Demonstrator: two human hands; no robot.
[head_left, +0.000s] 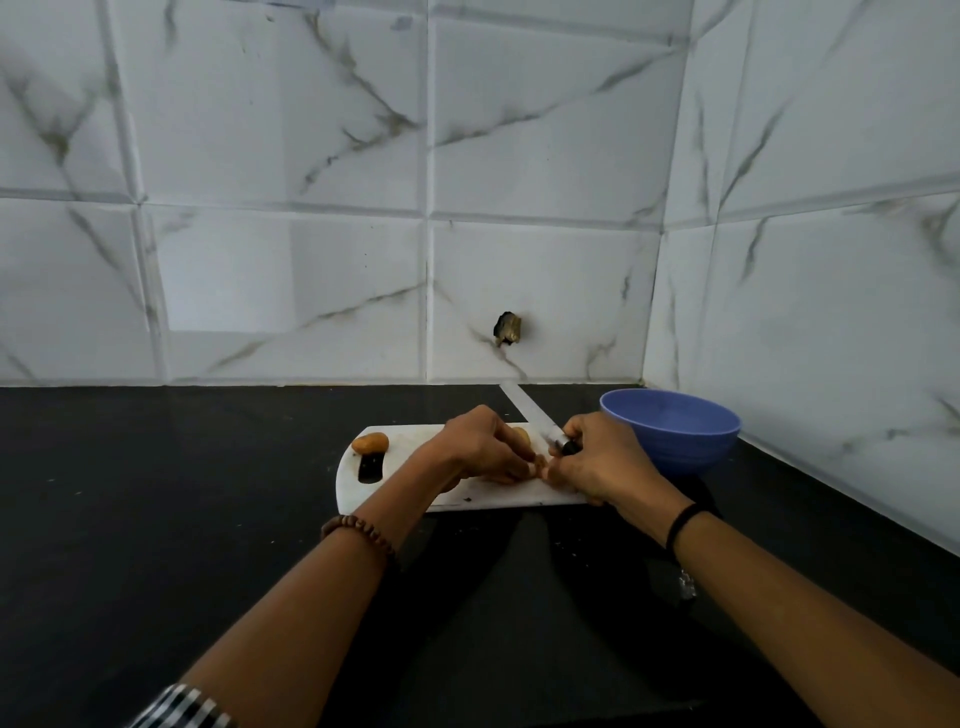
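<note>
From the head camera, the left hand (483, 452) has its fingers curled down over a potato (522, 435), holding it on the white board (358, 491). The right hand (597, 462), just beside it with fingertips nearly touching, is clenched round the handle of a knife (524, 408), whose blade points up and away over the board's far edge. A second potato (370, 443) lies by the board's handle slot at its left end, a blue bowl (670, 431) stands just right of the right hand on the black counter (156, 493), and the hands hide most of the held potato.
</note>
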